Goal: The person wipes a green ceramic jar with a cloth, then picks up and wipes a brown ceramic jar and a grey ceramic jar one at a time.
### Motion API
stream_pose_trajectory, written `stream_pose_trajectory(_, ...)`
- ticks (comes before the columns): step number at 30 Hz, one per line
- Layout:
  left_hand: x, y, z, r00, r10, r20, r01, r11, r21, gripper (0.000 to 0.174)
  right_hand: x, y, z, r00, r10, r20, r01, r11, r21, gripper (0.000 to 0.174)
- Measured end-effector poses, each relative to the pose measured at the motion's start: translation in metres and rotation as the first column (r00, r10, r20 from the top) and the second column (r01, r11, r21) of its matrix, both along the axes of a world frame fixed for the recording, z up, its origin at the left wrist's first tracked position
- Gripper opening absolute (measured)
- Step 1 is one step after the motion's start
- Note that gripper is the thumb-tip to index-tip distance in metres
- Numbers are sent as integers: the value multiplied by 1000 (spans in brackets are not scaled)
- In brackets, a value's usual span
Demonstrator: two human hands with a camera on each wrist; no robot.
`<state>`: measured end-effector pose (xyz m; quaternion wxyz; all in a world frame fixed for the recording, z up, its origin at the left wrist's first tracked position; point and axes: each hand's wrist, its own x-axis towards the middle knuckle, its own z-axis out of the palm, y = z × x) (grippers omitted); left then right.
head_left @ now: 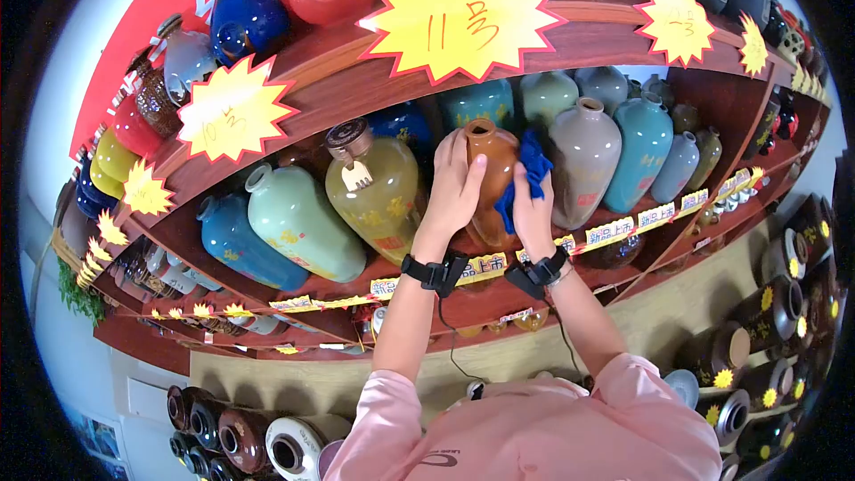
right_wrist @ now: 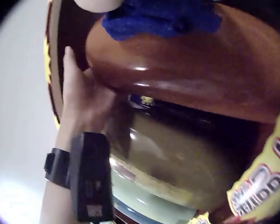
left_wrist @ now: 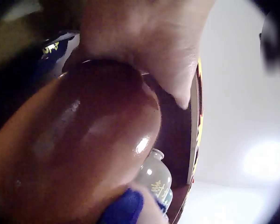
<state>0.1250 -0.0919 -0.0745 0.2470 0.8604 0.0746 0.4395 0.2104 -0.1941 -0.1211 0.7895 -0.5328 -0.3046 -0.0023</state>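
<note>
A glossy brown ceramic jar [head_left: 492,200] with a narrow neck stands among other jars on a wooden shelf. My left hand [head_left: 452,185] holds its upper left shoulder, thumb at the front near the neck. On the jar's right side, my right hand [head_left: 533,212] grips a bunched blue cloth [head_left: 535,163]. The cloth [right_wrist: 163,19] lies against the brown surface in the right wrist view. Up close in the left wrist view, the jar's rounded body [left_wrist: 84,140] fills much of the frame beneath the left hand [left_wrist: 144,35].
An olive jar [head_left: 378,187] with a tag stands just left, a grey jar [head_left: 585,160] just right, teal jars beyond. Yellow price labels [head_left: 481,269] line the shelf's front edge. Overhead, a shelf board [head_left: 329,62] carries starburst signs and more bottles. Large jars stand below.
</note>
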Motion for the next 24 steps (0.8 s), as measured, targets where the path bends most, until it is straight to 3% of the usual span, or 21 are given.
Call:
stream_pose_trajectory(1, 0, 1, -2, 1000, -3, 6, 3, 1000, -5, 55, 0, 4, 8, 997, -8, 72, 7, 1000, 14, 42)
stream_pose_trajectory(2, 1, 2, -4, 1000, -6, 12, 6, 1000, -9, 55, 1, 5, 18, 887, -187, 422, 230, 972, -52, 46)
stream_pose_trajectory(3, 2, 3, -5, 1000, -7, 19, 8, 1000, -14, 55, 1, 6, 24, 631, -287, 721, 448, 893, -36, 50)
stream_pose_trajectory(4, 2, 5, -6, 1000, -15, 14, 16, 999, -38, 55, 0, 13, 21, 684, -233, 691, 365, 930, -48, 54)
stream_pose_trajectory(7, 4, 6, -8, 999, -14, 32, 14, 1000, 3, 55, 2, 17, 13, 720, -272, 639, 372, 928, -24, 52)
stream_pose_trajectory(11, 2, 1, -3, 1000, 1, 3, -1, 999, -39, 58, 4, 20, -9, 923, -154, 352, 111, 984, 140, 49)
stream_pose_trajectory(13, 2, -1, -2, 1000, 7, 0, -7, 999, -37, 58, 11, 20, -33, 991, -47, 126, 38, 997, 71, 45)
stream_pose_trajectory(14, 2, -1, -1, 1000, 10, 1, -10, 999, -35, 57, 10, 19, -44, 982, 93, -164, -78, 992, 99, 41)
stream_pose_trajectory(17, 3, 0, -3, 999, 33, -3, -33, 999, -21, 65, 13, 15, -70, 861, 231, -454, -126, 960, 251, 39)
stream_pose_trajectory(19, 2, -2, -2, 998, 70, -6, -69, 997, 31, 75, 8, 5, -85, 783, 268, -561, -173, 961, 218, 37)
stream_pose_trajectory(23, 2, -8, 6, 994, 105, -34, -101, 990, 100, 98, 10, 5, -124, 873, 114, -474, -118, 993, 21, 41)
stream_pose_trajectory(24, 3, -7, 5, 994, 105, -23, -102, 988, 116, 99, 10, 5, -124, 867, 120, -483, -114, 993, 42, 40)
